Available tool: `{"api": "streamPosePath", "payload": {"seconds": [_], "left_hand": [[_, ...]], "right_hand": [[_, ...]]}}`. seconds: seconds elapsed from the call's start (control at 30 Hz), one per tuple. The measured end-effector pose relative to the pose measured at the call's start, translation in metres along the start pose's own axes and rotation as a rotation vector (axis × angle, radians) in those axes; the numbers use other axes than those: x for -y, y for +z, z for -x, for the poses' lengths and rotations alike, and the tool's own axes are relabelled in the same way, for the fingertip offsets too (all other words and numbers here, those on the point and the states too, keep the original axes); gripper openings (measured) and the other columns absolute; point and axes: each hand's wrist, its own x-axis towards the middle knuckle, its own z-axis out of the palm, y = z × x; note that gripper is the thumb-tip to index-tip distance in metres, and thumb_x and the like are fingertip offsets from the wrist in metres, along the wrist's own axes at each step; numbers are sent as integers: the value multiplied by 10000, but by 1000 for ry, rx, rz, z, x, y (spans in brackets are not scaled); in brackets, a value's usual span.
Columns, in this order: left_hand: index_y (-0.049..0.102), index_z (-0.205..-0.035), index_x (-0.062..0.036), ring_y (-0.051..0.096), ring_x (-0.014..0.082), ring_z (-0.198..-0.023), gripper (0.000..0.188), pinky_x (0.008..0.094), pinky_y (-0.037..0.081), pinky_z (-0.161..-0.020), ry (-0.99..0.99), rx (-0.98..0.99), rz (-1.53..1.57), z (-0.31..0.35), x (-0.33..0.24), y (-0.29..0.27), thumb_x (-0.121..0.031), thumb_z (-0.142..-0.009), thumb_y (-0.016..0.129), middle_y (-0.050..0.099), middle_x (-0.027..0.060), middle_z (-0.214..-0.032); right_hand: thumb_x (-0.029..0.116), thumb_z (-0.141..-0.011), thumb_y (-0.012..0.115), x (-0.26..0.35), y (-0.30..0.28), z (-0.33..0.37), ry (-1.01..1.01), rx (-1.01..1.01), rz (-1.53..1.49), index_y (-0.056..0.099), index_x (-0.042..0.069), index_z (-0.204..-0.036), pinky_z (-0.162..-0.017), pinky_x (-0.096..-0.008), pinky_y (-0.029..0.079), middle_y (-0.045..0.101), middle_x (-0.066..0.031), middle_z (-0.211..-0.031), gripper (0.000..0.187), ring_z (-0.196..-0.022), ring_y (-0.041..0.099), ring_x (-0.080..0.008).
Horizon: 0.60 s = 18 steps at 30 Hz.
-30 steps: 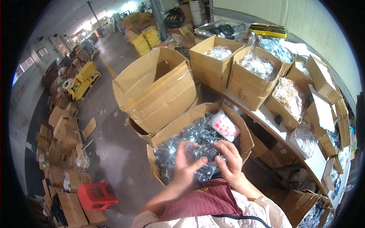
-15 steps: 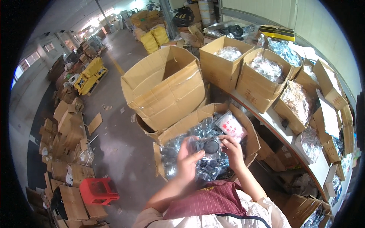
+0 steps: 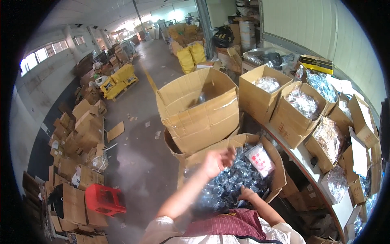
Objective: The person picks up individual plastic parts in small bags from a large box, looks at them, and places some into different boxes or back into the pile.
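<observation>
My left hand (image 3: pixel 218 160) is raised above the near carton (image 3: pixel 280 173), with fingers apart and slightly blurred. It holds nothing. Down among the clear plastic bags of dark parts (image 3: pixel 227 181) in that carton is my right hand (image 3: pixel 246 194), its fingertips touching them. Those fingers are partly hidden, so their grip is unclear. A white packet with red print (image 3: pixel 260 160) lies on top of the bags at the right. Just beyond, inside the tall open carton (image 3: pixel 203 126), a small blurred dark thing (image 3: pixel 202 98) shows against the inner wall.
On the right, a long bench (image 3: pixel 298 156) bears several cartons, such as one of clear bags (image 3: pixel 302 101). A red plastic stool (image 3: pixel 105 199) stands on the floor at left, near stacked cardboard boxes (image 3: pixel 87 130). Yellow sacks (image 3: pixel 191 57) stand farther back.
The clear bag with round black parts that both hands held has left them. My left hand has risen and spread; my right hand has dropped into the bags. The view has shifted.
</observation>
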Motion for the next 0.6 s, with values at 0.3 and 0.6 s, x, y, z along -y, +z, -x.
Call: {"api": "streamPosePath", "payload": {"seconds": [0.3,0.6], "left_hand": [[633,-1080,-36,666,183,-899,189,295,536,-756,-254,-372,89,51,124,-77,-94,-917,559,693,80,-988],[354,-1448,-25,486,278,-1269,674,405,399,-1059,78,-430,-654,73,60,5,-173,-871,669,506,164,-1362]], "right_hand": [[409,-679,743,-28,21,15,-131,101,26,744,47,-935,-783,-431,560,722,-188,-941,443,-860,705,-346],[110,-885,710,64,-140,178,-613,-195,-1275,516,18,-1296,-758,-267,509,634,-17,-1013,465,-878,598,-105]]}}
